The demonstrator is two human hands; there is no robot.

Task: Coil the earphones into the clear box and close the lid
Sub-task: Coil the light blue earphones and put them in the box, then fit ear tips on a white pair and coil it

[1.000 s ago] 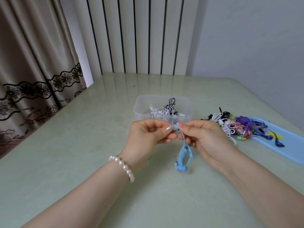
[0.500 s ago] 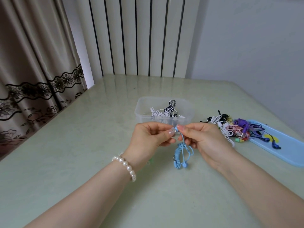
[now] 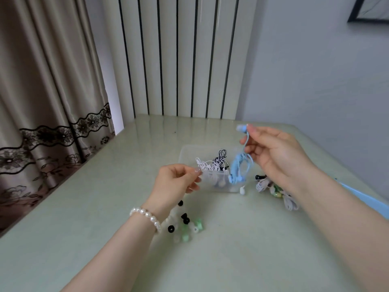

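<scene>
Light-blue earphones (image 3: 239,167), clear box (image 3: 189,153), pale-green table (image 3: 84,207), black-lace-trimmed beige curtain (image 3: 42,102).

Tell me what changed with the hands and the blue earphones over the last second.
The right hand lifted the blue earphones up and right, over the clear box, pinching them alone. The left hand let go and stayed low, fingers curled. The box and the pile of earphones stayed put.

The pale green worktop (image 3: 84,207) is carrying a clear box (image 3: 187,152) at centre frame, loose ear tips (image 3: 186,227) lying lower centre, a tangled earphone pile (image 3: 273,188) right of the box, and a blue lid (image 3: 368,200) at the right edge.
</scene>
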